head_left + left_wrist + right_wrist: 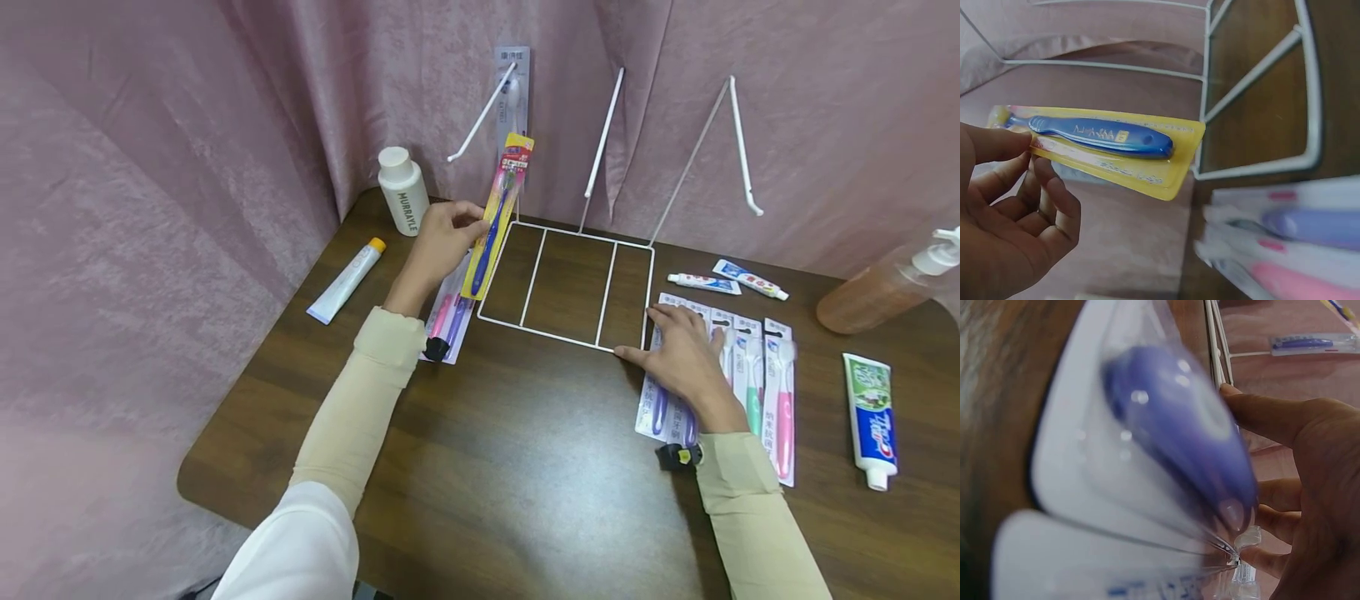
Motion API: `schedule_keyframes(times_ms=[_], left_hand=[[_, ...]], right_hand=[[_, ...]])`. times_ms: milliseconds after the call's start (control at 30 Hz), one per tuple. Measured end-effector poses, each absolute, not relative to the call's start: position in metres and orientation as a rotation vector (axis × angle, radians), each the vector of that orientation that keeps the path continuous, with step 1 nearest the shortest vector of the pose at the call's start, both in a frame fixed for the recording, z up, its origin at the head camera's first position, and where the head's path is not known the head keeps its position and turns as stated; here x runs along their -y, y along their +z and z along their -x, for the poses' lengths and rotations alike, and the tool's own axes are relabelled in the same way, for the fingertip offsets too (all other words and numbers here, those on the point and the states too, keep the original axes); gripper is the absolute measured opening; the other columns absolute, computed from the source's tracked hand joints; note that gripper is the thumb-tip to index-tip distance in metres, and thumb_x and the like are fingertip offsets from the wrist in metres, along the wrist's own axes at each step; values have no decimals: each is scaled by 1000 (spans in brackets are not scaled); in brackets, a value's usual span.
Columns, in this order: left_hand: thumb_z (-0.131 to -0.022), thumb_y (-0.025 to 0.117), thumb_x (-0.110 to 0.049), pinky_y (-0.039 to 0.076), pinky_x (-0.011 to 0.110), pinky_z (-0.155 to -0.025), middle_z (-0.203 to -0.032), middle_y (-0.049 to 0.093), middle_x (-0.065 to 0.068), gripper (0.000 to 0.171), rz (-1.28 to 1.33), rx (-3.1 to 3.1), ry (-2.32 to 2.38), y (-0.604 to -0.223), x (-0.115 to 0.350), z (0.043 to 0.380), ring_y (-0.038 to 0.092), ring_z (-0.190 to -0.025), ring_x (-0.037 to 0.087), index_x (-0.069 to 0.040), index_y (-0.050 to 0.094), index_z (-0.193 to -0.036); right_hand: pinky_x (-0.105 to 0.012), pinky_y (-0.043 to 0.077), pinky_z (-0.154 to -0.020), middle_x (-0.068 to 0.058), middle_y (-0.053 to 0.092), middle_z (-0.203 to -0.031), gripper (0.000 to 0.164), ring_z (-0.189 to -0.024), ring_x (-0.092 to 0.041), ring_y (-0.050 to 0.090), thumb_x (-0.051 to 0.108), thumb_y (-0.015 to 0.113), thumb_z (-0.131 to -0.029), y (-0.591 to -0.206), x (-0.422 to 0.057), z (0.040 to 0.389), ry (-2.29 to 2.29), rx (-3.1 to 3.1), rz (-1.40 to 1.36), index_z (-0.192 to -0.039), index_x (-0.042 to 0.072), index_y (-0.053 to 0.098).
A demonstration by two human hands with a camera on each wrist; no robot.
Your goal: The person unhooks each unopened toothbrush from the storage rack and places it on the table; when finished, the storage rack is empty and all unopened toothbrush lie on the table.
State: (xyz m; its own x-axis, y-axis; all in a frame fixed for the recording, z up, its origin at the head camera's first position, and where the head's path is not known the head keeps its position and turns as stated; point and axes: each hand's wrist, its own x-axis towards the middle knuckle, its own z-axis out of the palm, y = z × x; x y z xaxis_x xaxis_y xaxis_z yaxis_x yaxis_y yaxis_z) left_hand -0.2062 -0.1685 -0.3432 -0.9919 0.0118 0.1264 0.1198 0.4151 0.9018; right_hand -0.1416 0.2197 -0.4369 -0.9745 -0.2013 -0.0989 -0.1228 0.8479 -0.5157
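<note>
My left hand pinches a yellow-backed packaged toothbrush with a blue handle by its edge, between thumb and fingertips. The pack tilts beside the left side of a white wire rack with three upward prongs. On the left prong hangs another packaged toothbrush. My right hand has its fingers spread over packaged toothbrushes, the thumb touching the rack's front right corner and the index finger near its right side. In the right wrist view, a purple-handled toothbrush pack fills the foreground.
More packaged toothbrushes lie under my left wrist. A white bottle and a toothpaste tube are at the left. Two small tubes, a green-and-blue toothpaste tube and a pump bottle are at the right. A pink curtain hangs behind.
</note>
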Motion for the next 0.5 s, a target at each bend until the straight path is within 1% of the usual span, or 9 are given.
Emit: schedule_keyframes(times_ms=[133,200,267,333,400,433,500], left_hand=[[-112,69,-10,54,25,-83,-105,75,15,19,100,2632,-1644,-354,184,194,66,-92,20,6,79,-117],[-113,68,-11,54,27,-84,-108,75,17,21,87,2673,-1639,-359,193,188,66,-94,23,7,78,-119],[-113,68,-11,57,31,-85,-110,76,19,23,65,2700,-1647,-364,203,183,67,-94,25,7,78,-121],[-112,68,-11,59,34,-84,-110,77,20,24,29,2716,-1660,-369,213,179,68,-91,24,8,78,-123],[-112,67,-10,60,36,-82,-107,76,18,24,-12,2725,-1674,-374,224,175,66,-86,21,8,78,-123],[-111,67,-10,60,35,-81,-104,76,16,25,-30,2726,-1686,-377,229,173,66,-84,20,9,78,-123],[-111,66,-9,57,31,-76,-96,73,10,25,-69,2722,-1715,-383,238,171,62,-80,16,10,78,-122]], right_hand=[[-95,3,-127,-31,40,-178,104,-169,-60,24,56,85,-95,-430,-216,138,-779,-2861,240,-169,-7,47],[-95,2,-127,-33,39,-179,104,-169,-61,23,55,84,-97,-424,-214,136,-757,-2852,237,-169,-8,45],[-96,2,-127,-33,38,-179,103,-169,-61,22,54,84,-98,-420,-213,134,-740,-2849,236,-170,-9,44],[-95,2,-127,-34,37,-179,103,-169,-62,21,54,83,-99,-418,-211,133,-723,-2844,239,-170,-9,43],[-95,3,-127,-34,38,-179,103,-169,-61,22,53,84,-99,-419,-211,133,-724,-2846,235,-170,-9,43],[-95,3,-127,-33,37,-179,103,-169,-61,22,52,84,-98,-419,-211,134,-728,-2844,234,-170,-9,44],[-95,3,-127,-33,38,-179,102,-169,-61,22,52,85,-98,-423,-212,136,-736,-2849,236,-170,-9,44]])
